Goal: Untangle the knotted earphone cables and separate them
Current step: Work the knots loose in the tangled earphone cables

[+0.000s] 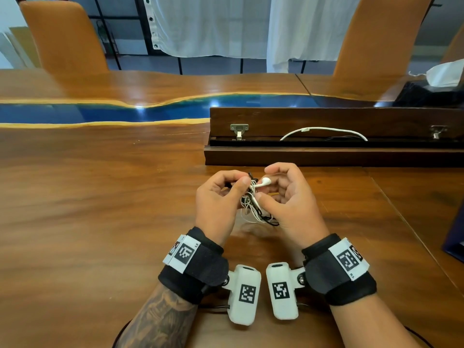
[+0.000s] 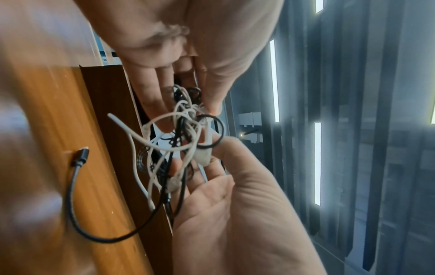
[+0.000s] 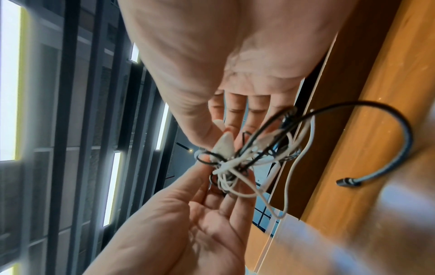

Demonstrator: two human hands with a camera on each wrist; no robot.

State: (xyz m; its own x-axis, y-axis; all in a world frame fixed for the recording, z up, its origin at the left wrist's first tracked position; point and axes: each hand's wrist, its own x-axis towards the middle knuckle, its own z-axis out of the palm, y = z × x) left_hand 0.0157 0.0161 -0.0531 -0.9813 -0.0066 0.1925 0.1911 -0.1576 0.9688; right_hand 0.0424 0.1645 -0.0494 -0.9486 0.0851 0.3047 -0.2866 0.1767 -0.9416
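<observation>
From the head view: left hand [image 1: 219, 200] and right hand [image 1: 291, 197] raised just above the table [image 1: 100, 197], fingers curled in toward a knot of earphone cables [image 1: 253, 204] held between them, white and black strands mixed. Left thumb and forefinger pinching the top of the knot; right thumb pressed against a white earbud [image 1: 265, 182] poking out at the top. Loose loops hanging down between the wrists.

Only from the left wrist view: a free black cable end with a plug [image 2: 81, 158], arcing down from the knot toward the table, well clear of both hands. Same plug [image 3: 348, 182] seen from the right wrist view, plus the white earbud [image 3: 224, 147] nipped at the right thumb tip.

Beyond the hands, an open wooden box [image 1: 326, 151] with a white cord [image 1: 324, 129] lying inside. Two brown chairs [image 1: 65, 36] across the table, white curtains [image 1: 213, 26] behind.
</observation>
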